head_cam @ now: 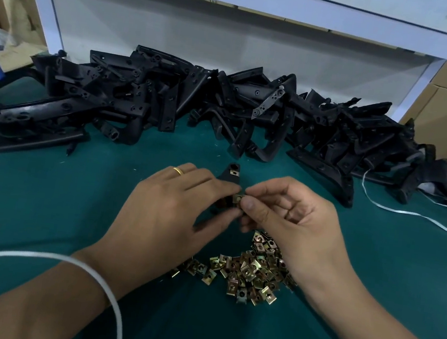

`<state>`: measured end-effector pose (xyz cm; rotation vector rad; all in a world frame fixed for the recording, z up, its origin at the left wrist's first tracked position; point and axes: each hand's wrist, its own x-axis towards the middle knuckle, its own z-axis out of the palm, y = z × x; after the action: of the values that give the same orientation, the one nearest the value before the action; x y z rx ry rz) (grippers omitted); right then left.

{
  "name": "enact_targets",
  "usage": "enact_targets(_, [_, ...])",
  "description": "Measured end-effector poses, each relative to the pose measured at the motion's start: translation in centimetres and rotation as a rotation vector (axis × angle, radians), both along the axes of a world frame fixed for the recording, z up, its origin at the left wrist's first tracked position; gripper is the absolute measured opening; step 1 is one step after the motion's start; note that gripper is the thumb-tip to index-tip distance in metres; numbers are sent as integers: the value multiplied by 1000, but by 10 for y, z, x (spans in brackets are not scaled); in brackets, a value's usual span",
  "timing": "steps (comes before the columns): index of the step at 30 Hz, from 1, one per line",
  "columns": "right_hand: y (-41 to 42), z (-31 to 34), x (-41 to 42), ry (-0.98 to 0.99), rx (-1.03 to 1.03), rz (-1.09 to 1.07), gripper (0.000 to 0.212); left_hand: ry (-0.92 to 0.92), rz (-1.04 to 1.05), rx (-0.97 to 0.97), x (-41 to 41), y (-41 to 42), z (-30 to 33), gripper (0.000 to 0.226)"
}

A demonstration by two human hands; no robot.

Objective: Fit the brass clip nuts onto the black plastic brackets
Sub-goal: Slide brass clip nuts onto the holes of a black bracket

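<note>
Hands are meeting over the middle of a green tabletop (41, 202), and you are working at its near half. At the far left a white cord (105, 281) is looping over your left forearm and running off the left edge. Your left hand (171, 208), wearing a gold ring (178, 171), is curling round a black plastic bracket (231, 174), whose far end is sticking out past your fingers with one brass nut already sitting on it. Just right of that, your right hand (289, 220) is pinching a brass clip nut (238, 199) between thumb and forefinger, holding it against the bracket's near end, the other fingers lying loosely curled. Below your right hand, toward the near edge, a heap of loose clip nuts (248, 272) is lying on the green surface. Along the far edge, from left corner to right, a long pile of black brackets (225, 107) is lying tangled beneath a white shelf frame (266, 4). At the right edge, white strapping (409, 213) is trailing across the tabletop.
</note>
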<state>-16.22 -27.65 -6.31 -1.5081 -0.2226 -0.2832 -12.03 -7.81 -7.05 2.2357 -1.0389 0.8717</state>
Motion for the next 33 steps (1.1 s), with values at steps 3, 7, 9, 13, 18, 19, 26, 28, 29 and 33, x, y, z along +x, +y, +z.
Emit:
enact_targets(3, [-2, 1, -1, -2, -16, 23, 20, -20, 12, 29, -1, 0, 1, 29])
enact_targets(7, [-1, 0, -1, -58, -60, 38, 24, 10, 20, 11, -2, 1, 4, 30])
enact_targets(9, [1, -1, -2, -82, -62, 21, 23, 13, 22, 19, -3, 2, 5, 31])
enact_targets(13, [1, -2, -2, -111, -46, 34, 21, 23, 14, 56, -3, 4, 10, 34])
enact_targets(18, [-1, -2, -3, -137, -59, 73, 20, 82, -19, 104, -4, 6, 14, 40])
enact_targets(19, [-1, -2, -3, -138, -65, 76, 20, 86, -23, 110, -5, 6, 15, 40])
enact_targets(26, [-1, -1, -5, -120, -57, 65, 19, 75, -38, 130, -7, 4, 16, 40])
enact_targets(28, [0, -1, -5, -124, -54, 56, 21, 80, -40, 122, -7, 4, 15, 39])
enact_targets(29, [1, 0, -4, -120, -45, 57, 24, 82, -43, 115, -6, 4, 15, 38])
enact_targets(33, [-1, 2, -4, -69, -35, 105, 31, 100, -66, 86, -4, 7, 14, 36])
